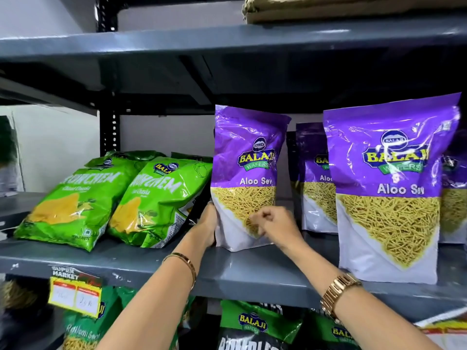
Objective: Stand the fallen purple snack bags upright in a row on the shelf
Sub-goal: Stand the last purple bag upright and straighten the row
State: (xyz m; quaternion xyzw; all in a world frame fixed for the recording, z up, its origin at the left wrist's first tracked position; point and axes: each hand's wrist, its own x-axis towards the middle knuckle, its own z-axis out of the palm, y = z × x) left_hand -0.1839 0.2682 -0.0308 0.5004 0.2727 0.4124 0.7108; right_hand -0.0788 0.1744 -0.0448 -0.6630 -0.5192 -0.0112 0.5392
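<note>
purple bag (246, 173) upright mid-shelf (252, 271), left of two standing purple bags | left hand (208, 226) cups its lower left edge, right hand (273, 226) pinches the lower front | risk: soft base may buckle on release, tipping bag onto green bags (161, 198) touching its left | row likely unfinished

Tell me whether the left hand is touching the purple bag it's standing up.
Touching. The head view shows the left hand pressed flat against the lower left edge of the upright purple bag, no gap between them.
</note>
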